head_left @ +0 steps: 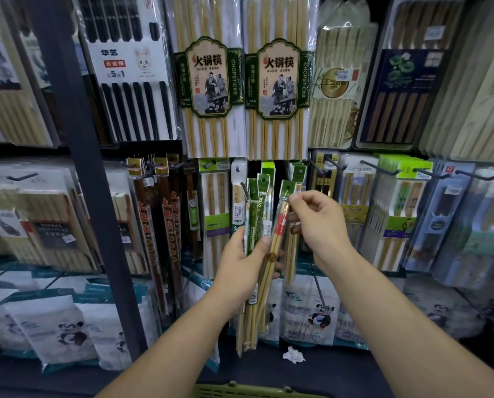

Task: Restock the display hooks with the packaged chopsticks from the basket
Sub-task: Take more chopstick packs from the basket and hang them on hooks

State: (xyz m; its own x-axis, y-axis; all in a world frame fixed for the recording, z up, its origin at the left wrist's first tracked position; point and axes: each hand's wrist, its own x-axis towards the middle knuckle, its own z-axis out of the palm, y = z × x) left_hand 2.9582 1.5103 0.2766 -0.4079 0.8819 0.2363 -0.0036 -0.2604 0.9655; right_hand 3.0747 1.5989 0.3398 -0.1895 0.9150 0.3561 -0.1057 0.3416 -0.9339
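Observation:
My left hand (pixel 241 261) grips a bundle of several narrow chopstick packs (pixel 255 225) with green header cards, held upright in front of the display. My right hand (pixel 319 222) pinches the top of the rightmost pack (pixel 280 222), a bamboo pair with a red band, just below its green header. Behind them, more green-headed packs (pixel 296 173) hang on a hook in the lower row. The green basket's rim (pixel 240 390) shows at the bottom edge, its contents hidden.
Large hot-pot chopstick packs (pixel 211 81) hang above. Empty black hooks (pixel 377 168) jut out to the right among other packs. A dark upright post (pixel 79 156) stands on the left. Panda-printed bags (pixel 311 311) and a crumpled paper (pixel 293 354) lie on the shelf below.

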